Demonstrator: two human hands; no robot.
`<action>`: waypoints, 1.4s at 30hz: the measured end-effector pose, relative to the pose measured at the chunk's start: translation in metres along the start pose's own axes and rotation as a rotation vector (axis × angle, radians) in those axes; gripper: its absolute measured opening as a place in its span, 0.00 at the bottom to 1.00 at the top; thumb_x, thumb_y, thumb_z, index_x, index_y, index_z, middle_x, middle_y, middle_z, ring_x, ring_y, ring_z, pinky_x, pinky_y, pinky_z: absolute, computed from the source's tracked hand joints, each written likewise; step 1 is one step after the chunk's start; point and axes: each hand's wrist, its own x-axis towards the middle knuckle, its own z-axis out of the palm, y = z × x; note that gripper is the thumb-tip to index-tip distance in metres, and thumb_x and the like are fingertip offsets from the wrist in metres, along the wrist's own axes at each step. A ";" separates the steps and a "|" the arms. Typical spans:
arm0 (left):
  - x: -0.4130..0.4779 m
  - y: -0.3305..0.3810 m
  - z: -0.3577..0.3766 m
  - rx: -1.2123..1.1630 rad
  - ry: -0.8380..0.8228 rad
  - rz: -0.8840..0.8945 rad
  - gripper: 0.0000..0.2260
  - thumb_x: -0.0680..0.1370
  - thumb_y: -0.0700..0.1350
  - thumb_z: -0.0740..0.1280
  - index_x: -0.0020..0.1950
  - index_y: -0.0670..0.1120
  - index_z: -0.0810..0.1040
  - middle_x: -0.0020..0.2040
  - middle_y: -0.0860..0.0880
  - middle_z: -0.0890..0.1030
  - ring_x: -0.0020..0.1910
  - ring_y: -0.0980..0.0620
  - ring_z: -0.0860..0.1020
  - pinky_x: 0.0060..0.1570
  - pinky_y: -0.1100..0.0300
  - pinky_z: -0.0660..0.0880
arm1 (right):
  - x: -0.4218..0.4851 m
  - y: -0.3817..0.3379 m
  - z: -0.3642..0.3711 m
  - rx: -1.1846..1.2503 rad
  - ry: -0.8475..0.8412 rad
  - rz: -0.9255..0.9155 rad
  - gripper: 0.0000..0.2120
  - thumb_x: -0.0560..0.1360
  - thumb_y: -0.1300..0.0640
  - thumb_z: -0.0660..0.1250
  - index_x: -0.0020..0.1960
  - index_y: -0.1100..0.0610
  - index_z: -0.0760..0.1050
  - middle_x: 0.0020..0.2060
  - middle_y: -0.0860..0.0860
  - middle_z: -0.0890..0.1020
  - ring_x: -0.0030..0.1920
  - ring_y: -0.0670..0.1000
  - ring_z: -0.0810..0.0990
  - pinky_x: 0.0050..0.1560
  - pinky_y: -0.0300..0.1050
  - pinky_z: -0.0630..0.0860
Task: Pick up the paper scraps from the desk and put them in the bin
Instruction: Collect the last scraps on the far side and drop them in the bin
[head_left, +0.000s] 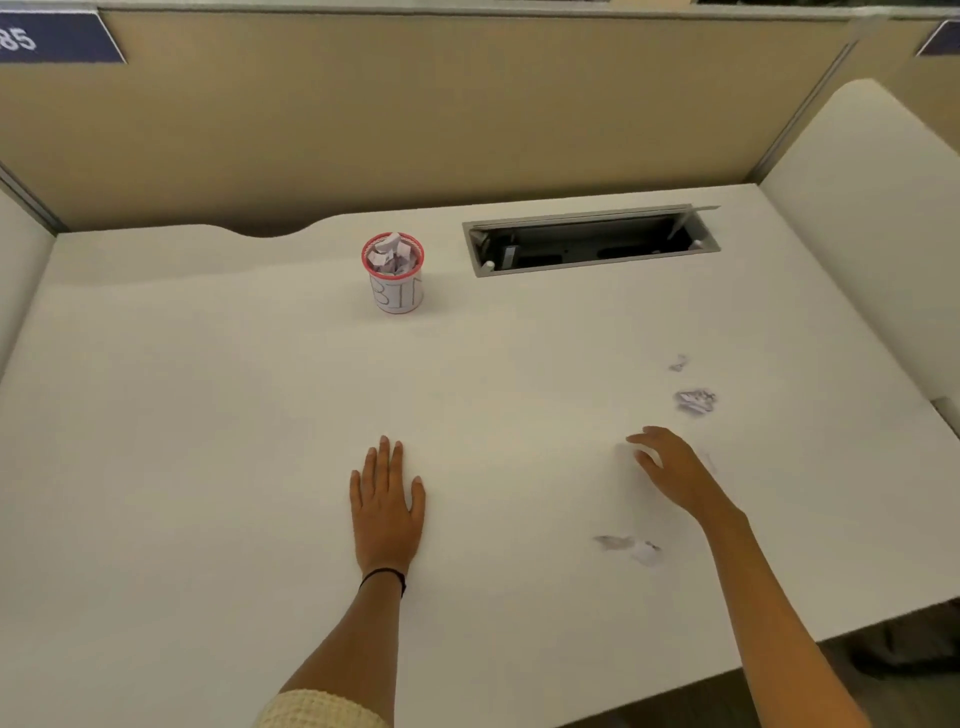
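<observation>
The left hand (387, 506) lies flat on the white desk (208, 415), palm down, near the middle. Its fingers are straight and close together with the thumb out to the side, and it holds nothing. A black band (384, 574) circles its wrist, and a cream sleeve (317, 709) shows at the near edge.

The right hand (670, 467) reaches out to the right with its fingers loosely curved and apart. Nothing shows between them. It is blurred, and I cannot tell whether it touches the desk.

A crumpled scrap (696, 401) lies just beyond the right hand, and a smaller scrap (678, 362) lies farther off. Two more scraps (631, 546) lie side by side on the near side, left of the right forearm.

The bin (395, 291), a small white cup with a red rim and "BIN" written on it, stands upright at the far middle of the desk, well apart from both hands. Paper bits (389, 254) fill it to the rim. To its right an open cable hatch (592, 241) is set into the desk. A beige partition (415, 104) stands behind.
</observation>
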 end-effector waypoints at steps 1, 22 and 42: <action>0.000 0.000 0.000 -0.003 -0.001 0.003 0.29 0.77 0.56 0.43 0.76 0.46 0.56 0.77 0.50 0.55 0.76 0.50 0.53 0.75 0.50 0.48 | -0.011 0.008 0.001 0.015 -0.006 0.021 0.13 0.79 0.59 0.60 0.62 0.54 0.74 0.65 0.54 0.71 0.68 0.53 0.68 0.66 0.43 0.62; -0.017 -0.003 0.000 -0.027 0.011 0.042 0.23 0.81 0.47 0.51 0.76 0.44 0.58 0.77 0.46 0.57 0.76 0.47 0.55 0.74 0.51 0.47 | -0.122 -0.037 0.086 0.316 -0.035 0.150 0.24 0.75 0.38 0.57 0.70 0.39 0.60 0.68 0.36 0.60 0.70 0.42 0.58 0.71 0.50 0.57; -0.006 0.000 -0.003 0.035 -0.036 0.059 0.27 0.78 0.53 0.45 0.76 0.46 0.59 0.76 0.47 0.58 0.75 0.46 0.58 0.73 0.50 0.54 | -0.050 -0.085 0.094 0.035 0.005 -0.173 0.11 0.78 0.59 0.61 0.59 0.54 0.77 0.61 0.49 0.77 0.63 0.48 0.74 0.64 0.39 0.68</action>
